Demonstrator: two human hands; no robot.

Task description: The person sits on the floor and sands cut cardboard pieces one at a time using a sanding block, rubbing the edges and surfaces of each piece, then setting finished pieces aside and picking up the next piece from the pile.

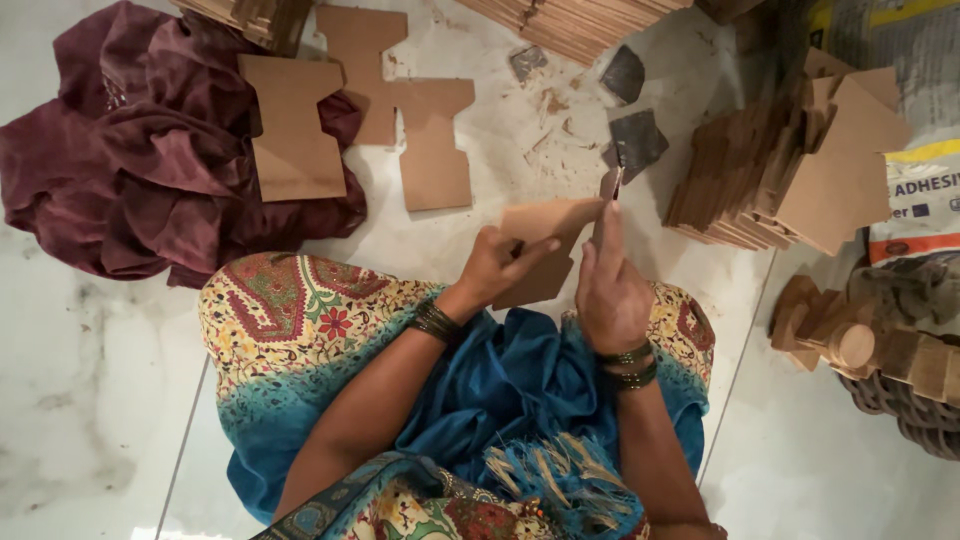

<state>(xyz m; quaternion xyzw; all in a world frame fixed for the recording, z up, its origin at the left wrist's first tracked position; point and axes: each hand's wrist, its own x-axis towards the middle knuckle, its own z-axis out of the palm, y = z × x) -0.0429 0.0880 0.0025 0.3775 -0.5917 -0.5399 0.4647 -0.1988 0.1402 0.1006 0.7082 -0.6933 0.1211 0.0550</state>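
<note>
The board piece (pixel 540 245) between the hands is plain light brown, as are the cut-out shapes (pixel 400 110) lying on the floor (pixel 90 400) and the stack (pixel 790 170) at the right; the floor is glossy white marble with faint grey veins; the crumpled cloth (pixel 140 150) is deep maroon; the sandpaper scraps (pixel 635 140) are dark grey; the garment (pixel 300 330) over the knees is cream with red flowers, green leaves and paisley, fading into bright blue; the bangles (pixel 435 322) are dark with a golden glint; the sack (pixel 915 190) is white with a yellow band.
</note>
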